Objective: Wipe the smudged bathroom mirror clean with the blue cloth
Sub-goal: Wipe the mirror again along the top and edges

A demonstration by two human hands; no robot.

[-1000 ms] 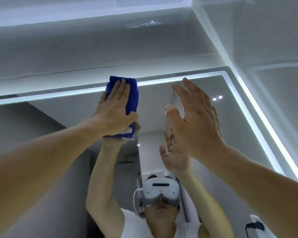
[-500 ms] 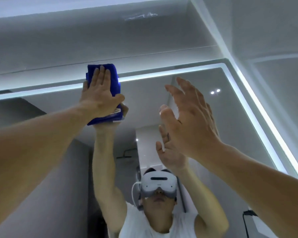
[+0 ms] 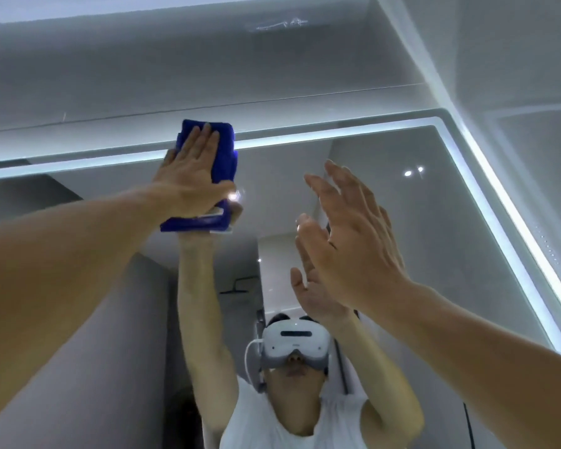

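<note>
From the left of my view, the left hand (image 3: 191, 176) reaches up with its fingers straight and close together, the palm laid flat on the blue cloth (image 3: 222, 157) and pressing it to the glass. The thumb lies along the lower edge of the palm, and I see no pinch, only flat pressure.

The cloth is folded into a thick pad and sits at the top edge of the mirror (image 3: 402, 222), left of centre. Its upper end lies across the lit strip (image 3: 305, 137) that frames the glass. A pale tag shows at its lower edge.

I judge the cloth soft, light and limp. It should bunch or slide out from under a flat palm if the pressure drops, so I would hold it with a spread palm over the middle of the pad, or hook the thumb under its lower fold. The glass looks slick and hard, so the pad should glide with little effort. I cannot make out any smudges at this angle.

Further right, the right hand (image 3: 353, 241) is spread wide and holds nothing, its fingers relaxed and parted and the palm turned toward the mirror. Its reflection sits close behind it, but I cannot tell whether the fingertips touch the glass.
</note>
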